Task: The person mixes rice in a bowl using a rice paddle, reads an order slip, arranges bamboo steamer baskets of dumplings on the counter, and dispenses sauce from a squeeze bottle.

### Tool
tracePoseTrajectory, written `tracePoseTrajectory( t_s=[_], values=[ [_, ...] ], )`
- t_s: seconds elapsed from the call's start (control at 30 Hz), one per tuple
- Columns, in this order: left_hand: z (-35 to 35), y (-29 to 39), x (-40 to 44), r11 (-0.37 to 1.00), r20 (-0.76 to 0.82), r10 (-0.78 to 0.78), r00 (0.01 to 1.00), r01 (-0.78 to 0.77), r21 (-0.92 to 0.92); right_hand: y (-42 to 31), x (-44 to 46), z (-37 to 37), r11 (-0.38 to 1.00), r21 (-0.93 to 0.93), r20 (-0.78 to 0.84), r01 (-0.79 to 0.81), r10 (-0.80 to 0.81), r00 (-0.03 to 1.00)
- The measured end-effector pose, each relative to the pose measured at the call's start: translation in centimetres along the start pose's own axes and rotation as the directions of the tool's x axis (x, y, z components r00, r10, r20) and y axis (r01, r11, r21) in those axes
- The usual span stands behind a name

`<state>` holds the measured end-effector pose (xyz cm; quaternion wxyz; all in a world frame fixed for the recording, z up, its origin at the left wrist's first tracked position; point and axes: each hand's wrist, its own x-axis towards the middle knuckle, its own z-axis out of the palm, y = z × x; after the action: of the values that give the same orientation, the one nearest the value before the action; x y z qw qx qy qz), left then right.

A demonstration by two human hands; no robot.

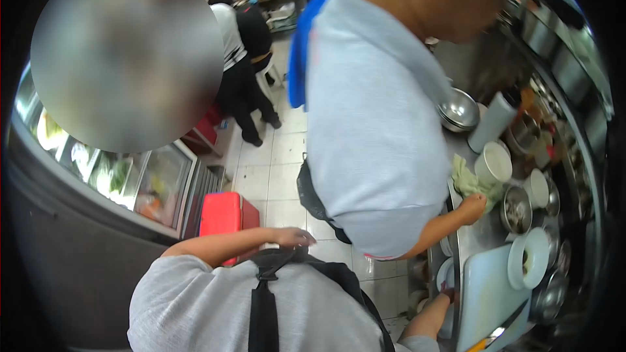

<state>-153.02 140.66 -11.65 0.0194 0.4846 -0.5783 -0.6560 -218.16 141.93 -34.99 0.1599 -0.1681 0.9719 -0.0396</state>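
Observation:
My left hand (295, 238) is in front of my dark apron, its fingers loosely bent and apart, holding nothing that I can see. At the lower right, my right hand (447, 292) reaches beside the counter's edge, next to a pale bowl (446, 272) below the countertop; its fingers are partly hidden. Close by on the metal counter lies a white cutting board (481, 287), with a yellow-handled knife (499, 332) at its near end. A white bowl (533, 257) with some food inside rests at the board's far side.
A co-worker in a grey shirt (385, 117) stands close in front, a hand (471, 208) by a green cloth (464, 179). Metal bowls (460, 109) and a white bottle (494, 120) crowd the counter. Left are a glass display fridge (160, 189) and a red box (222, 214).

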Motion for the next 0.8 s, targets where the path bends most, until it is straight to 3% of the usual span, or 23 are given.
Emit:
tracePoseTrajectory(
  t_s=[0.13,0.2,0.27,0.3,0.33,0.37,0.4,0.43,0.53,0.63,0.73,0.8],
  values=[
    [-6.3,-12.4,-1.1,0.961,-0.274,-0.273,0.922,0.252,-0.110,-0.1,-2.9,-2.2,0.989,-0.149,-0.064,-0.016,0.006,0.998],
    [-10.6,-23.0,-0.4,0.943,-0.348,-0.331,0.877,0.324,-0.081,-1.0,-5.4,-2.2,0.967,-0.254,-0.082,-0.031,0.011,0.997],
    [-14.2,-26.0,-2.2,0.723,-0.415,-0.530,0.739,0.650,0.234,-2.3,-7.9,-0.5,0.927,-0.374,-0.062,-0.029,0.006,0.998],
    [-15.9,-30.7,-2.3,0.698,-0.427,-0.532,0.731,0.664,0.267,-2.7,-11.9,-1.2,0.944,-0.319,-0.004,-0.081,0.084,0.996],
    [-17.8,-34.4,-1.6,0.671,-0.446,-0.524,0.726,0.674,0.309,-5.1,-14.8,-0.6,0.952,-0.306,0.039,-0.027,0.041,0.998],
    [-19.1,-34.2,-1.6,0.702,-0.389,-0.664,0.639,0.712,-0.028,-7.5,-17.0,0.0,0.954,-0.296,0.076,0.057,-0.036,0.996],
    [-20.3,-33.6,-1.8,0.621,-0.320,-0.783,0.533,0.697,-0.359,-10.7,-19.7,1.2,0.945,-0.282,0.132,0.164,-0.131,0.983],
    [-21.9,-34.9,-1.4,0.608,-0.303,-0.791,0.531,0.631,-0.481,-14.0,-22.4,2.3,0.929,-0.266,0.181,0.257,-0.213,0.960],
    [-26.7,-37.1,2.8,0.793,-0.371,-0.580,0.725,0.399,-0.460,-26.9,-32.5,3.5,0.848,-0.165,0.288,0.504,-0.447,0.847],
    [-32.8,-29.4,3.7,0.829,-0.384,-0.411,0.827,0.163,-0.536,-39.0,-39.3,5.6,0.758,-0.001,0.345,0.653,-0.612,0.711],
    [-41.1,-22.8,8.2,0.922,-0.268,-0.151,0.952,0.039,-0.384,-48.6,-43.2,7.9,0.694,0.141,0.356,0.706,-0.701,0.618],
    [-46.4,-17.4,11.0,0.939,-0.289,0.019,0.957,-0.116,-0.323,-53.9,-45.5,8.5,0.679,0.185,0.363,0.710,-0.719,0.593]
  ],
)
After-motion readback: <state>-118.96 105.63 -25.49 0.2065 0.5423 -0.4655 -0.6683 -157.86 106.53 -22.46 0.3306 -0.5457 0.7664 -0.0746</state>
